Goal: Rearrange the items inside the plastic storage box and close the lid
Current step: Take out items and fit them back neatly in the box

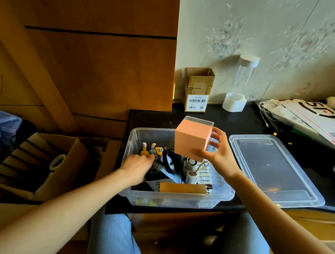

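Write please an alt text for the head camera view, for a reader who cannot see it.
A person's right hand holds a pink cube box above an open clear plastic storage box of small items, while the left hand reaches in among them. The clear lid lies flat on the black tabletop, right of the box.
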Available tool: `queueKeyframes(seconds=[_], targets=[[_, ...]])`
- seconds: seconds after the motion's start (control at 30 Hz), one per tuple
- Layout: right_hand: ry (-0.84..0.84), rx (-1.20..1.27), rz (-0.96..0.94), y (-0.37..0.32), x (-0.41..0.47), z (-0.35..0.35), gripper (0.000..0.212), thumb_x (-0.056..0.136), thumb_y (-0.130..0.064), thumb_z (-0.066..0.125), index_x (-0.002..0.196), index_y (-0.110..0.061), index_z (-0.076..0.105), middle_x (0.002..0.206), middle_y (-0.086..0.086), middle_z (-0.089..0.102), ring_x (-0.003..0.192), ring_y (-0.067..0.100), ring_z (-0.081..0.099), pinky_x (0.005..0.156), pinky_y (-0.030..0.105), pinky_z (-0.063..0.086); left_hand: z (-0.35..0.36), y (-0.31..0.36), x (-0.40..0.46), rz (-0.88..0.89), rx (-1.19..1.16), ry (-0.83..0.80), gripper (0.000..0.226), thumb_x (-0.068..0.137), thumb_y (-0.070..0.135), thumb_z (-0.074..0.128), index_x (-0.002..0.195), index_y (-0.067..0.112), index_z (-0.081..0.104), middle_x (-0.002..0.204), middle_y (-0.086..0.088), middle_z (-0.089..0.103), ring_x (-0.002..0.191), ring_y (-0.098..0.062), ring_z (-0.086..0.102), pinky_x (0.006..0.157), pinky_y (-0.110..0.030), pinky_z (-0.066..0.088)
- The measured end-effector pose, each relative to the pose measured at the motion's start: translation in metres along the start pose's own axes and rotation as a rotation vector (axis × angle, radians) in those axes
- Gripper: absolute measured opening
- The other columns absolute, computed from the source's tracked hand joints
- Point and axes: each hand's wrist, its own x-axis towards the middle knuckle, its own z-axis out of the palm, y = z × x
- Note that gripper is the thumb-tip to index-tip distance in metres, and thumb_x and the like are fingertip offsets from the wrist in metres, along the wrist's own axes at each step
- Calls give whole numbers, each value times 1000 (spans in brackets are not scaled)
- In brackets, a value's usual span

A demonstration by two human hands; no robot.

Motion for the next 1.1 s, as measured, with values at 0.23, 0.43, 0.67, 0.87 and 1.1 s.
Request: queueKeyframes(seconds=[0.23, 0.43, 0.67, 0.87, 1.1], targets=[[-33, 2, -15, -4, 1, 11, 84, 64, -30, 83, 130, -36, 31, 125, -10, 45, 110, 1, 49, 69, 13, 49, -8, -4, -1, 23, -507, -344, 27, 83, 2, 61, 107, 13, 53, 81, 1, 55, 61, -16, 60, 45, -21, 46], [-42, -19, -33, -5, 6, 16, 78, 69, -21, 80, 128, -37, 31, 127, -6, 45, 110, 1, 49, 70, 12, 46, -8, -2, -4, 47, -804, -269, 5, 91, 20, 62, 89, 16, 64, 77, 2, 66, 50, -5, 59, 49, -16, 47], [18, 43, -31, -14, 7, 8, 81, 64, -35, 79, 130, -38, 32, 131, -8, 46, 113, 3, 51, 86, 24, 47, -39, -29, -1, -112, -1111, 146, 17, 93, 17, 59, 78, 9, 63, 62, 1, 71, 45, -11, 63, 39, -16, 42], [-57, 96, -30, -25, 2, 13, 77, 56, -47, 78, 121, -49, 36, 126, -15, 49, 112, 2, 53, 84, 24, 50, -41, -27, 9, -344, -1580, -24, 33, 96, 1, 49, 129, 2, 44, 88, -19, 70, 52, -20, 67, 47, -23, 56], [-349, 39, -103, -20, 1, 37, 89, 65, -18, 83, 135, -29, 29, 132, -6, 45, 124, 9, 45, 90, 32, 52, -45, -46, -5, -261, -1959, -146, 51, 83, 56, 55, 109, 13, 59, 86, -16, 72, 80, -36, 71, 68, -48, 59]])
